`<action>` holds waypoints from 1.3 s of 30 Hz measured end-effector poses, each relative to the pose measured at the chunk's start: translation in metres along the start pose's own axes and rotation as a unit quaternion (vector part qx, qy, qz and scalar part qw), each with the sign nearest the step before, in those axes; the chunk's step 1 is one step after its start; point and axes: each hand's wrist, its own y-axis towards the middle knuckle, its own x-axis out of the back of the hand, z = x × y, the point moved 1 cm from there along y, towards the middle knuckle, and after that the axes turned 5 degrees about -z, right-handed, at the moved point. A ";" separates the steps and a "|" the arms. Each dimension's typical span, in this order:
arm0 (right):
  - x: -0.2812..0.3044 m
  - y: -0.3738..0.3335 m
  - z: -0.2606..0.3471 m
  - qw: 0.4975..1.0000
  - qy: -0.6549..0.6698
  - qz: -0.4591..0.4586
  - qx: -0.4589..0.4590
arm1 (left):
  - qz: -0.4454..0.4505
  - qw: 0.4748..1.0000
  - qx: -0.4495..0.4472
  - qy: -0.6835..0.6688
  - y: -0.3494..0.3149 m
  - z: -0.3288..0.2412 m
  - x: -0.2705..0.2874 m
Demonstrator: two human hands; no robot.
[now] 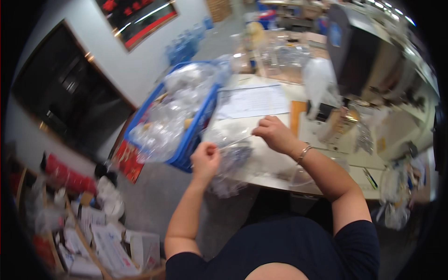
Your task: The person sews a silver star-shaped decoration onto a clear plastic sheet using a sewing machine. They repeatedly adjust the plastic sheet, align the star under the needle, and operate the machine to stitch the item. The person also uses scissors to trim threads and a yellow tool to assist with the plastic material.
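Both my hands are raised over the front left edge of the white table. A thin whitish strip, perhaps the edge of clear plastic, runs from my right hand toward my left. The right fingers are pinched on its end. My left hand is closed, fingers curled, beside the blue crate; whether it grips the strip's other end is blurred. Below and between the hands lies a heap of clear plastic bags, partly hanging over the table's edge. A bracelet circles my right wrist.
The blue crate, full of clear plastic bags, stands left of the table. Papers lie beyond my hands. A sewing machine stands at right, near a dark box-shaped unit. Cartons sit at lower left.
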 end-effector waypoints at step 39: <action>-0.025 0.039 0.060 0.936 0.225 -0.017 -0.271 | 0.231 0.968 0.047 -0.091 0.109 -0.074 0.001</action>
